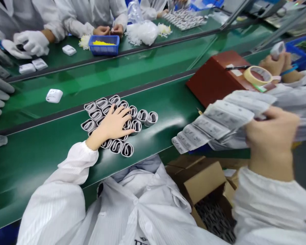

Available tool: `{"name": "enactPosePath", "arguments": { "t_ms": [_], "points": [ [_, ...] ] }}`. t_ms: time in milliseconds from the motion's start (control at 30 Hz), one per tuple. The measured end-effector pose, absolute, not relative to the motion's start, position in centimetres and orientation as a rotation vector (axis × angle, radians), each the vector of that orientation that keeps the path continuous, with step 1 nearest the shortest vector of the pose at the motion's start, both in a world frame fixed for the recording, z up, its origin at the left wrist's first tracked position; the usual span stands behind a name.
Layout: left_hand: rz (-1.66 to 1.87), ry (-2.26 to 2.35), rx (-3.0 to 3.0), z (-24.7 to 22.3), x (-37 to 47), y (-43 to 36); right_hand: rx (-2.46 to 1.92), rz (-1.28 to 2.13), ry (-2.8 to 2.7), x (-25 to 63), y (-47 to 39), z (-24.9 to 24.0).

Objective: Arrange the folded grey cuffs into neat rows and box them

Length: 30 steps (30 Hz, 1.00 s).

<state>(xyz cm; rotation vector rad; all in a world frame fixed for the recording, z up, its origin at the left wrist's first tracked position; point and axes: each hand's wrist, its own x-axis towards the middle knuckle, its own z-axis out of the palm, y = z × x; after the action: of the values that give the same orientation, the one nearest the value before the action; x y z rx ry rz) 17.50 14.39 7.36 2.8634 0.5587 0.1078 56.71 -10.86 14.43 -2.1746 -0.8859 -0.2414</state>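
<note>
My left hand point(114, 123) lies with fingers spread on a cluster of rolled grey fabric cuffs point(127, 149). The cuffs stand on end, packed close together on the green work surface, and some are hidden under the palm. Off to the right, my right hand point(272, 136) is closed on a stack of printed plastic bags point(211, 122). The bags overlap like shingles and hang out to the left over the surface's near edge. Print on them is too blurred to read.
A reddish-brown box point(216, 76) carries a tape roll point(258, 75) and a pen. Below the edge stands an open carton point(206, 182) with dark pieces inside. A white device point(54, 96) lies on the green belt point(148, 71). Co-workers' hands work across it, near a blue bin point(104, 50).
</note>
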Motion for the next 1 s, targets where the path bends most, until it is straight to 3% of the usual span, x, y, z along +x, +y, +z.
{"name": "enactPosePath", "arguments": {
  "t_ms": [133, 233, 367, 633, 833, 1000],
  "points": [
    [0.14, 0.651, 2.841, 7.4, 12.9, 15.4, -2.586, 0.116, -0.972, 56.4, -2.0, 17.1],
    [0.154, 0.646, 2.821, 7.1, 11.9, 16.0, -2.645, 0.247, -1.198, 54.7, 2.9, 17.9],
    [0.179, 0.616, 2.786, 6.9, 12.4, 16.0, -2.378, 0.224, -1.518, 49.8, 6.9, 16.2],
    [0.801, 1.142, 2.639, 8.6, 7.5, 11.0, -1.727, 0.919, -2.064, 39.6, 13.4, 6.7],
    [1.031, 1.687, 2.105, 2.6, 0.2, 2.5, -1.652, 1.185, -1.8, 38.5, 14.0, 3.7],
    [0.979, 1.529, 1.589, -1.4, 0.6, 0.0, -1.404, 1.437, -1.406, 34.3, 11.3, 2.0]
  ]
}}
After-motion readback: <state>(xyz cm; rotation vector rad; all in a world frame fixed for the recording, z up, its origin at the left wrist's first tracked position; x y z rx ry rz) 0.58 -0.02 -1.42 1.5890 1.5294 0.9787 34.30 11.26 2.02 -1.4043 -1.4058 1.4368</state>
